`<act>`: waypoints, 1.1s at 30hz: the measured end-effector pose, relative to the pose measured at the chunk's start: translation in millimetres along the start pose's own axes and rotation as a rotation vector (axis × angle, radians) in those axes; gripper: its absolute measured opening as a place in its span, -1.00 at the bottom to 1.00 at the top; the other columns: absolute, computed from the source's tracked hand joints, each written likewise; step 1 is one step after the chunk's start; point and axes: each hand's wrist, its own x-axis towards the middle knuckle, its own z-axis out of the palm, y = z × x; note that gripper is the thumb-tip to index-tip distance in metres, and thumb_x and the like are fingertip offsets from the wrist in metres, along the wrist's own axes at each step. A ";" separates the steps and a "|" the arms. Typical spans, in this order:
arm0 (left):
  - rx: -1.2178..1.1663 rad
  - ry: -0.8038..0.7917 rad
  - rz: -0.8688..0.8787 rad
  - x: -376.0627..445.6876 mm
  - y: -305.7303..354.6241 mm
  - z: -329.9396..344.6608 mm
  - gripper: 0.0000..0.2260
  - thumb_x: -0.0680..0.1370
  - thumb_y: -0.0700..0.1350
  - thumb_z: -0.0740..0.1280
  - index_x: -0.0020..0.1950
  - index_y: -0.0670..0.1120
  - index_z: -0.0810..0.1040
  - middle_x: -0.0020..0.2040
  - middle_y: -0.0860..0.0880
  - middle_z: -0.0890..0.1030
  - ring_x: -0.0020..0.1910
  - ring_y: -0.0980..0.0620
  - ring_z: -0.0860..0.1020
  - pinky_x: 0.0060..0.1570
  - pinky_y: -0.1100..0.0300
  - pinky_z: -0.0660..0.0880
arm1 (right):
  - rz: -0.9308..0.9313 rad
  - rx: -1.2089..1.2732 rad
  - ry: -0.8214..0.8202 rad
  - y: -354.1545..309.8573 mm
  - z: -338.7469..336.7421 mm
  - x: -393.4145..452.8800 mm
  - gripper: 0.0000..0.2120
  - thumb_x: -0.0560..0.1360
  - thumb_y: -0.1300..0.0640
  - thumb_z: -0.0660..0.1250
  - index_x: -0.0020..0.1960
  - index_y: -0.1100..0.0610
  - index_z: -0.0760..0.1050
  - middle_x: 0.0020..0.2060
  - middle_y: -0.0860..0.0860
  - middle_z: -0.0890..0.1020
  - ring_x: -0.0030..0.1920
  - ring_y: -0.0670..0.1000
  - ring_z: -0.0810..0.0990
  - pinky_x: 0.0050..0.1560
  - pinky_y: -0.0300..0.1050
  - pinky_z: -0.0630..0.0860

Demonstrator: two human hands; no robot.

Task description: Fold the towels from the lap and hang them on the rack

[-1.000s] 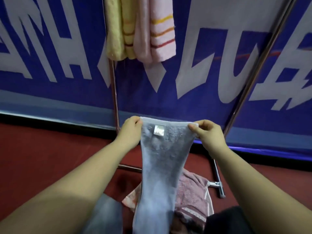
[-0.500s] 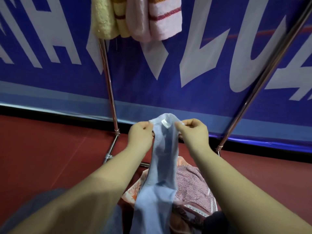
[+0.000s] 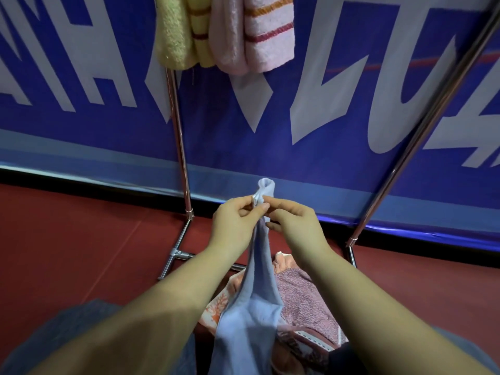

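My left hand [image 3: 236,228] and right hand [image 3: 293,222] meet fingertip to fingertip, both pinching the top of the pale blue terry towel [image 3: 253,301], which hangs from them onto my lap, below the chrome rack [image 3: 180,147].

I sit in what looks like a sports hall; red court floor [image 3: 67,239]; blue lettered barrier banner [image 3: 324,109]; steel towel rack [image 3: 180,136] before me.

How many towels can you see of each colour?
Light blue towel, held by the left hand and the right hand: 1
Yellow towel on the rack: 1
Pink striped towel on the rack: 1
Mauve towel on the lap: 1
Orange-patterned towel on the lap: 1
Total: 5
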 end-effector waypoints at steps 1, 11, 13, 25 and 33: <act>0.010 -0.001 0.010 0.1 0.7 -1.7 -0.86 0.52 -0.18 0.33 0.02 -0.15 0.64 -0.18 -0.07 0.67 -0.33 0.31 0.56 -0.25 0.48 0.44 | 0.014 0.013 -0.033 -2.3 -1.5 -1.7 -0.65 0.47 0.40 0.17 0.00 0.08 0.63 -0.05 0.05 0.70 0.02 -0.03 0.64 0.02 -0.19 0.56; 0.047 -0.281 0.097 -10.8 21.9 -22.9 -0.83 0.61 -0.15 0.18 0.13 -0.08 0.51 0.09 -0.03 0.61 0.14 0.04 0.54 0.21 0.14 0.43 | -0.077 -0.156 -0.133 -14.6 -44.2 -11.2 -0.28 0.31 0.17 0.55 0.37 0.01 0.29 0.19 -0.08 0.49 0.19 -0.11 0.51 0.08 -0.30 0.44; 0.042 -0.302 0.131 -16.4 29.7 -28.3 -0.84 0.61 -0.16 0.16 0.11 -0.08 0.50 0.05 -0.01 0.60 0.08 0.11 0.54 0.17 0.23 0.42 | -0.026 -0.105 -0.257 -14.6 -45.3 -15.7 -0.30 0.25 0.14 0.56 0.34 0.09 0.39 0.17 0.02 0.60 0.16 -0.02 0.59 0.13 -0.16 0.51; 0.347 0.049 0.419 1.8 177.5 -62.1 -0.77 0.62 -0.05 0.11 0.15 -0.11 0.49 0.01 0.00 0.54 0.00 0.04 0.47 -0.16 0.25 0.25 | -0.373 -0.220 -0.172 -171.5 -34.7 -36.0 -0.87 0.51 0.10 0.34 -0.03 0.12 0.62 -0.10 0.08 0.69 -0.07 0.05 0.64 0.11 0.09 0.53; 0.296 0.018 0.421 1.2 275.4 -84.3 -0.72 0.62 -0.04 0.08 0.11 -0.22 0.43 0.06 -0.31 0.56 0.00 -0.25 0.55 0.05 -0.11 0.50 | -0.522 -0.287 -0.163 -271.4 -28.4 -75.5 -0.80 0.57 0.04 0.25 0.13 0.10 0.51 -0.11 0.01 0.63 -0.12 -0.01 0.62 -0.20 -0.15 0.57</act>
